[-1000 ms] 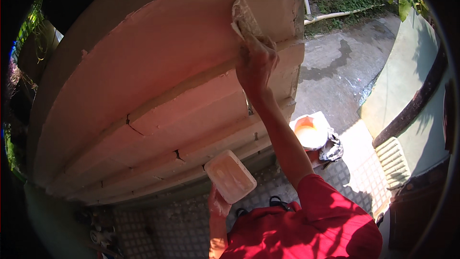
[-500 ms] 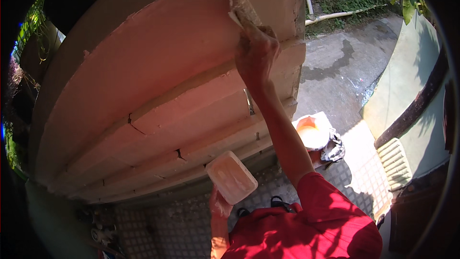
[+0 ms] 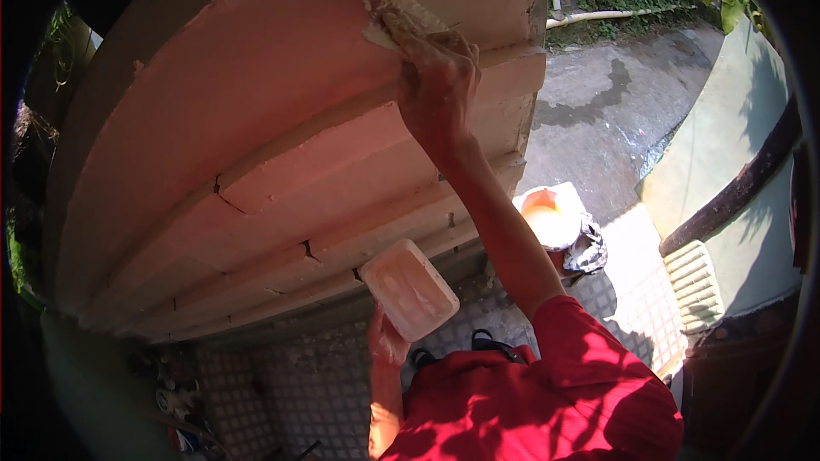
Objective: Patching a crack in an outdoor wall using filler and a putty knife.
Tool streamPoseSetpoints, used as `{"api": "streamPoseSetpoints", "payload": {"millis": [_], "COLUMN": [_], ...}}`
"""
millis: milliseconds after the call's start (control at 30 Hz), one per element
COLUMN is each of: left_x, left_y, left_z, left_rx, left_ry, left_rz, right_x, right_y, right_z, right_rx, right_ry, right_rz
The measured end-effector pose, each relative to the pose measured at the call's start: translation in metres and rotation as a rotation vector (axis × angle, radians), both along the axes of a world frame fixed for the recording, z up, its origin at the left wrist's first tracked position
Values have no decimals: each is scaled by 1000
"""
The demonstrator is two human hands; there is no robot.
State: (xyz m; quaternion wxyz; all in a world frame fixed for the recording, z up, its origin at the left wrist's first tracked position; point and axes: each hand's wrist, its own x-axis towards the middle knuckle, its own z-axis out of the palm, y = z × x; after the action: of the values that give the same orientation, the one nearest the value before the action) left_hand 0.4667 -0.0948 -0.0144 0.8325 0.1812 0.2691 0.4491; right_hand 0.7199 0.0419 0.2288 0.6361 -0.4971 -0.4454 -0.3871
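My right hand (image 3: 436, 90) grips a pale, putty-smeared flat spreading tool (image 3: 389, 8), its face against the curved plastered surface (image 3: 213, 111), which has stepped ledges with small dark cracks along them. Lower down, my left hand (image 3: 386, 337) holds a rectangular translucent plastic container (image 3: 410, 286) with whitish smears inside, tilted so its inside faces up toward me.
To the right stands a bucket (image 3: 547, 222) of whitish mix beside crumpled plastic. Beyond are wet concrete ground (image 3: 598, 111), a white pipe (image 3: 606, 15), a curved pale wall (image 3: 700, 162) and a dark post (image 3: 743, 188). Checked tiles (image 3: 239, 401) lie below.
My right hand and its tool have moved leftward along the plastered surface. My left hand and the container have shifted slightly up and left.
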Motion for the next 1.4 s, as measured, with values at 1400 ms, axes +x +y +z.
{"api": "streamPoseSetpoints", "payload": {"millis": [1400], "left_x": [59], "left_y": [-30], "left_z": [-7], "left_rx": [16], "left_ry": [30], "left_rz": [-96], "right_x": [13], "right_y": [-196], "right_z": [-170], "right_rx": [-1137], "right_ry": [576], "right_rz": [631]}}
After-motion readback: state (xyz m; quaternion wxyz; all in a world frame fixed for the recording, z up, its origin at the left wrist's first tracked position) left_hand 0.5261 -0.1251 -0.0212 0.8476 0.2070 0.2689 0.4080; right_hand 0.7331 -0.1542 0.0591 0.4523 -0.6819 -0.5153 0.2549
